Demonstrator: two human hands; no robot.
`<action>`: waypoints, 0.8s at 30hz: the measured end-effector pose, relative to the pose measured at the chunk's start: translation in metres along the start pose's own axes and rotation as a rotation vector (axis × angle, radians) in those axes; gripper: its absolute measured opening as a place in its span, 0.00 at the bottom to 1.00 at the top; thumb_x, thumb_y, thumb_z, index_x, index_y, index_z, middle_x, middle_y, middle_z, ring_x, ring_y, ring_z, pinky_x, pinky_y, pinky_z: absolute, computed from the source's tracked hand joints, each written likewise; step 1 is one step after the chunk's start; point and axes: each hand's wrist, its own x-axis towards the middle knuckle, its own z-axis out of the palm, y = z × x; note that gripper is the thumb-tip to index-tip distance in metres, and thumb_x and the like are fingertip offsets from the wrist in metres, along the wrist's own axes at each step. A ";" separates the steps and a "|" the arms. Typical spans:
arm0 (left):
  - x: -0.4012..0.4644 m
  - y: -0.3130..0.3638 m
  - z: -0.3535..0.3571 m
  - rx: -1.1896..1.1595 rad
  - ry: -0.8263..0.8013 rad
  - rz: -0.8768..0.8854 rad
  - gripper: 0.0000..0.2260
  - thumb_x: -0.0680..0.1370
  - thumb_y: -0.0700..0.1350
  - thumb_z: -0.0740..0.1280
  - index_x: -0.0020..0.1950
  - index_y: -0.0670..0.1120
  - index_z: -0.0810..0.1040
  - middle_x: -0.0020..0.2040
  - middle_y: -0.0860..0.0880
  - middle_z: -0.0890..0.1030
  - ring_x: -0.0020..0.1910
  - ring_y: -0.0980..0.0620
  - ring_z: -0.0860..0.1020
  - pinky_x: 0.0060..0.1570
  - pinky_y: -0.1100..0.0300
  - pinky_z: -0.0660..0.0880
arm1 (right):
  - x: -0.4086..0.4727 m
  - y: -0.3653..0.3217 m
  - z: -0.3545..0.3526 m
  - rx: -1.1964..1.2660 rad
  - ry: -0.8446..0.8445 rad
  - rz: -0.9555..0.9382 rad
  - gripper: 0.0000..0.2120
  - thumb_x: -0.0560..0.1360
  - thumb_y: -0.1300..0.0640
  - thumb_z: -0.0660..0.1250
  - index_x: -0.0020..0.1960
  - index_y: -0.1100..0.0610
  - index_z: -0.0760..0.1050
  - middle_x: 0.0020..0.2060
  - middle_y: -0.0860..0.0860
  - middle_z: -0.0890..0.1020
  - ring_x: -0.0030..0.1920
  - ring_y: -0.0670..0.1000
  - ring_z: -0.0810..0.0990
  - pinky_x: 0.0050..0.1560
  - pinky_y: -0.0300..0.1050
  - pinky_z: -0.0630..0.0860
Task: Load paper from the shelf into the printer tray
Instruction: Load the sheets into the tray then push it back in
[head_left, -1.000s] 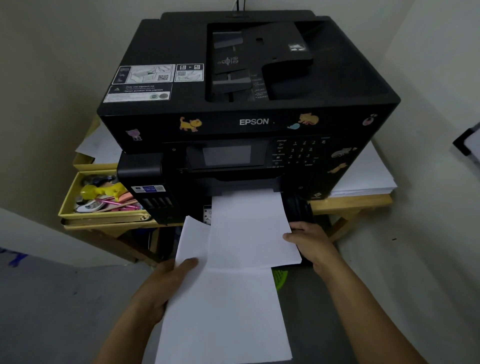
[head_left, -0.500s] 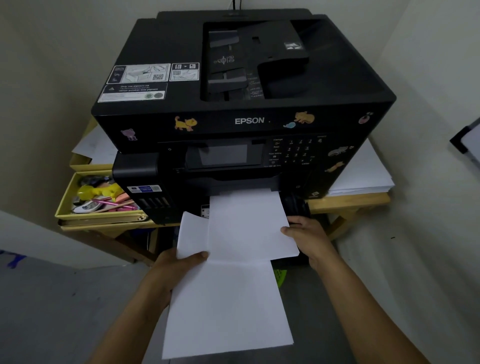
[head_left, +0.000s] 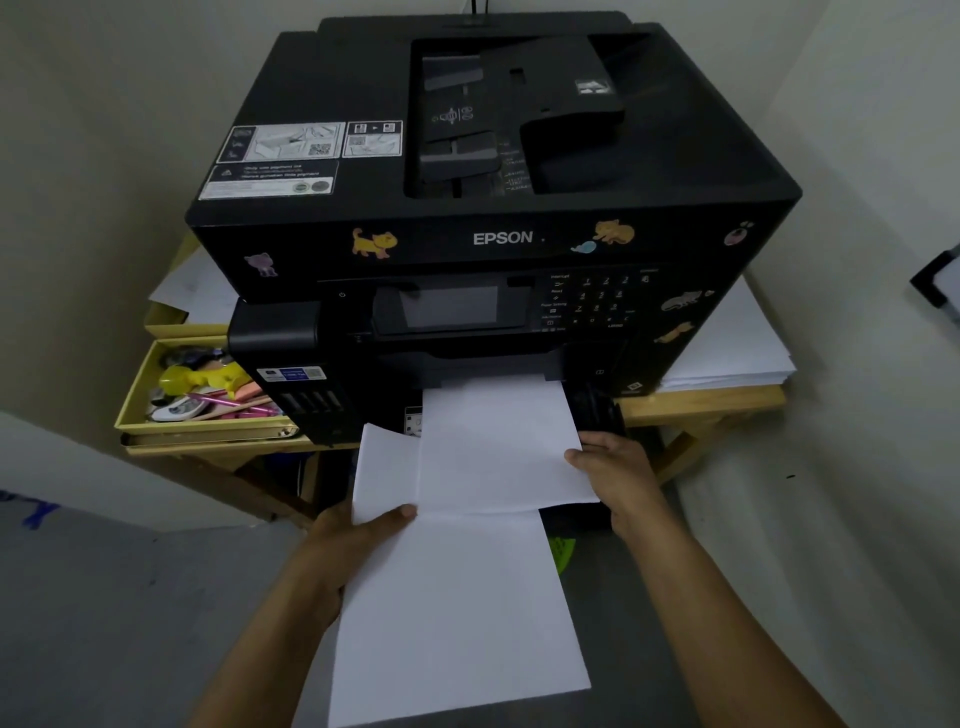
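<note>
A white paper stack (head_left: 498, 441) lay half inside the black printer (head_left: 493, 218), jutting from its front slot. The right hand (head_left: 613, 467) pinched that stack's right edge, while the left hand (head_left: 353, 540) gripped loose sheets (head_left: 452, 613) below the printer's front.

I see a wooden desk (head_left: 701, 402) carrying the black Epson printer (head_left: 493, 208), a paper stack (head_left: 727, 353) at right, yellow trays (head_left: 208, 423) of stationery at left.
</note>
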 end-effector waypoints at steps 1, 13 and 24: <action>-0.002 -0.001 -0.001 0.005 -0.007 0.007 0.29 0.64 0.52 0.84 0.61 0.44 0.82 0.51 0.40 0.88 0.48 0.37 0.87 0.53 0.35 0.82 | 0.000 -0.001 0.002 0.007 0.002 0.000 0.12 0.79 0.67 0.71 0.60 0.56 0.82 0.50 0.51 0.87 0.50 0.51 0.86 0.46 0.43 0.80; -0.015 -0.009 -0.012 0.032 -0.024 0.018 0.24 0.70 0.50 0.82 0.63 0.46 0.81 0.52 0.43 0.88 0.50 0.38 0.87 0.55 0.36 0.82 | 0.015 -0.011 0.016 0.035 0.018 0.019 0.13 0.80 0.67 0.71 0.63 0.59 0.81 0.48 0.51 0.85 0.46 0.48 0.84 0.41 0.40 0.78; -0.020 -0.005 -0.006 0.022 0.001 0.024 0.19 0.71 0.47 0.80 0.60 0.46 0.80 0.48 0.43 0.89 0.46 0.40 0.88 0.49 0.40 0.84 | 0.020 -0.021 0.026 0.018 0.057 -0.027 0.09 0.79 0.67 0.69 0.55 0.57 0.83 0.42 0.48 0.84 0.42 0.49 0.83 0.43 0.42 0.79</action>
